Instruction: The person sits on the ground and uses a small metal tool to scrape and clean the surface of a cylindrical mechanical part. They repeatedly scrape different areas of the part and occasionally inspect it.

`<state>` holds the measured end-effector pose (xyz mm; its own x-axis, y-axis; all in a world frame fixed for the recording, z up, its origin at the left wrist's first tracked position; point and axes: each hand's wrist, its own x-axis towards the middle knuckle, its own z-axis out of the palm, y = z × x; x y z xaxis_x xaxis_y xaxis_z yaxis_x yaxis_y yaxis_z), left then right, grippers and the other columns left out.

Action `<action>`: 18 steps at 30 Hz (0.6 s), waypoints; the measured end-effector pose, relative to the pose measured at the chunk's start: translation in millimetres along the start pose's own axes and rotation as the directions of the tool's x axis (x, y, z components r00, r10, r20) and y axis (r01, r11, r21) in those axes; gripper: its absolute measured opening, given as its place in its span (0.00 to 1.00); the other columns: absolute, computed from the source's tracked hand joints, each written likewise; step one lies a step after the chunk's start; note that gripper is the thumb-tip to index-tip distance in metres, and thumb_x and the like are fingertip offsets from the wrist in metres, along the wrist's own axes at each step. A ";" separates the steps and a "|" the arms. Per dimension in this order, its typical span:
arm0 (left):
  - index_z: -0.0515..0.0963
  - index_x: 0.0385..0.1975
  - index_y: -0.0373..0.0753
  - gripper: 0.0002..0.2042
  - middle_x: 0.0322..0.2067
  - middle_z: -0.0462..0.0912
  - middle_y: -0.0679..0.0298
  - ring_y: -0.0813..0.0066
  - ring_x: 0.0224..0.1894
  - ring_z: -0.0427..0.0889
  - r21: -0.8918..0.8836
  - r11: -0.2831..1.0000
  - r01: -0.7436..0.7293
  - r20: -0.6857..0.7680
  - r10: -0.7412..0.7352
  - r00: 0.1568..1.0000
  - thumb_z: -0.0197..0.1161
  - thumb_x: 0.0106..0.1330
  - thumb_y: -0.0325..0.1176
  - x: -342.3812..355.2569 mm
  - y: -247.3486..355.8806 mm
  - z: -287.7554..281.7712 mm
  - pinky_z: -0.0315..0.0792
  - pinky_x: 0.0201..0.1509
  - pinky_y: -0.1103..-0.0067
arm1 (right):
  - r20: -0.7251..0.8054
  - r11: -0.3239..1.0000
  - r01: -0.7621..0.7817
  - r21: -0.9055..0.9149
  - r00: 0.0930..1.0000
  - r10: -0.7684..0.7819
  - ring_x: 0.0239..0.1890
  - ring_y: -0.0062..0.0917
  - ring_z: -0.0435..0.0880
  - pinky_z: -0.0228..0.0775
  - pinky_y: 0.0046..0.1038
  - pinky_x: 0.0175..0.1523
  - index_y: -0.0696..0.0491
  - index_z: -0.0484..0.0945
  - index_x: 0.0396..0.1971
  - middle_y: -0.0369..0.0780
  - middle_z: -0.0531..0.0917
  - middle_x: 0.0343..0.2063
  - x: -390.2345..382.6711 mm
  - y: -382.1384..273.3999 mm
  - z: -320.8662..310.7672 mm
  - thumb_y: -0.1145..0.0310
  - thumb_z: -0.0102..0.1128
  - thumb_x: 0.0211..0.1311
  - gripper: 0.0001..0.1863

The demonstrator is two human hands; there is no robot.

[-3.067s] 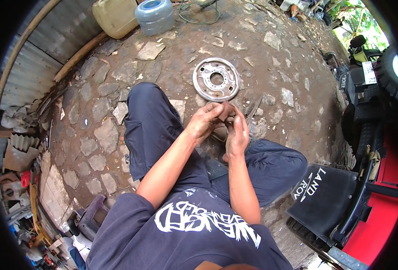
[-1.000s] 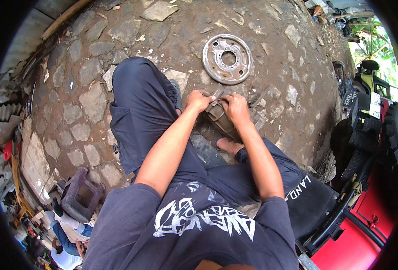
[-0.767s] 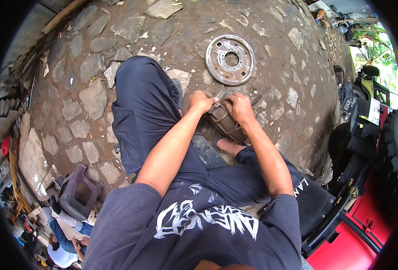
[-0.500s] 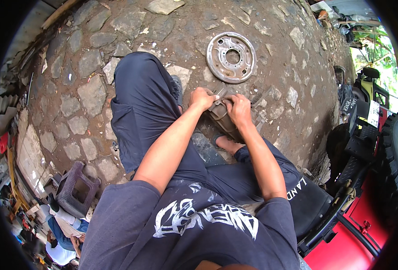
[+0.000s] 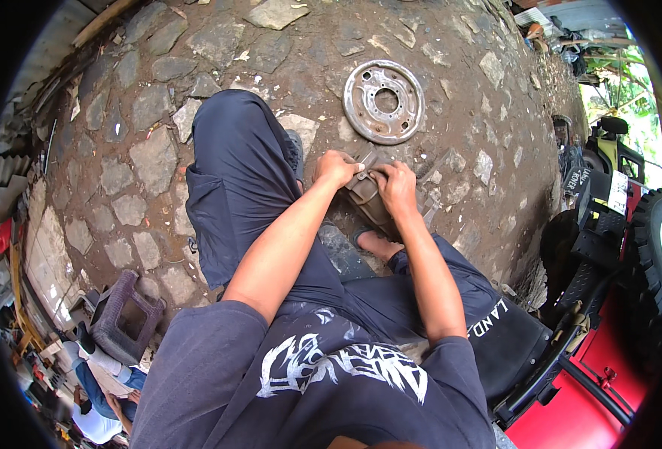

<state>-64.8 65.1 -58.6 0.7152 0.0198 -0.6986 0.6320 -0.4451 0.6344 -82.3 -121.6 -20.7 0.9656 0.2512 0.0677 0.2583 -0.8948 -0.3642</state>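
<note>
A dirt-coated brown metal part [image 5: 370, 200], boxy and tapered, lies between my legs near the middle of the view. My left hand [image 5: 336, 169] is closed at its far left end, thumb pressed against a small flat piece on top. From the other side my right hand [image 5: 395, 187] curls its fingers over the same end; the fingertips touch the part, though what they pinch is too small to tell. Just beyond both hands, a round metal plate [image 5: 365, 112] with a large centre hole and smaller holes lies flat on the ground.
Uneven stone paving with dirt [image 5: 153, 159] surrounds me. A dark plastic stool [image 5: 108, 323] stands at the lower left, near another seated person [image 5: 102, 404]. On the right are a red vehicle [image 5: 570, 404], a black mudflap [image 5: 514, 340] and a large tyre [image 5: 651, 258].
Both hands keep to the same end of the part, with only slight finger shifts. The view has tilted a little, so the plate and hands appear slightly lower.
</note>
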 end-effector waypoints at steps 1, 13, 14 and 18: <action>0.93 0.44 0.48 0.20 0.42 0.94 0.57 0.62 0.47 0.92 -0.010 1.000 0.009 0.000 -0.009 1.000 0.81 0.58 0.52 0.5 -0.1 0.3 0.81 0.56 0.69 | 0.035 1.000 0.018 -0.005 0.999 -0.018 0.38 0.49 0.85 0.77 0.46 0.47 0.53 0.92 0.34 0.49 0.84 0.29 5.5 0.4 -3.9 0.68 0.76 0.57 0.08; 0.92 0.50 0.49 0.21 0.48 0.92 0.54 0.59 0.53 0.90 -0.109 0.994 -0.033 -0.003 0.033 0.999 0.77 0.62 0.55 -7.4 -6.4 4.6 0.79 0.62 0.68 | -0.013 0.999 -0.007 -0.034 1.000 0.007 0.34 0.49 0.85 0.78 0.47 0.45 0.54 0.92 0.35 0.51 0.84 0.27 6.0 5.7 -2.4 0.64 0.76 0.59 0.10; 0.92 0.50 0.48 0.22 0.50 0.92 0.54 0.59 0.55 0.90 -0.105 0.994 -0.038 0.023 0.041 0.999 0.75 0.64 0.55 -4.6 -7.6 7.2 0.78 0.63 0.69 | -0.085 0.996 -0.049 -0.071 0.995 0.043 0.36 0.50 0.87 0.79 0.46 0.47 0.56 0.92 0.35 0.52 0.86 0.30 5.0 14.1 0.2 0.64 0.76 0.60 0.11; 0.89 0.55 0.45 0.23 0.54 0.90 0.52 0.58 0.58 0.88 -0.167 0.978 -0.125 0.115 0.145 0.983 0.74 0.67 0.52 10.7 -24.9 9.6 0.77 0.65 0.69 | -0.148 0.923 -0.366 -0.121 0.926 0.347 0.41 0.48 0.89 0.81 0.42 0.50 0.56 0.92 0.37 0.53 0.89 0.37 11.0 37.8 -15.4 0.63 0.77 0.60 0.12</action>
<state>-75.7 67.8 -85.0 0.7602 -0.1486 -0.6325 0.5784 -0.2887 0.7630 -61.5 -158.3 -19.4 0.9884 -0.1329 0.0739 -0.1108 -0.9623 -0.2484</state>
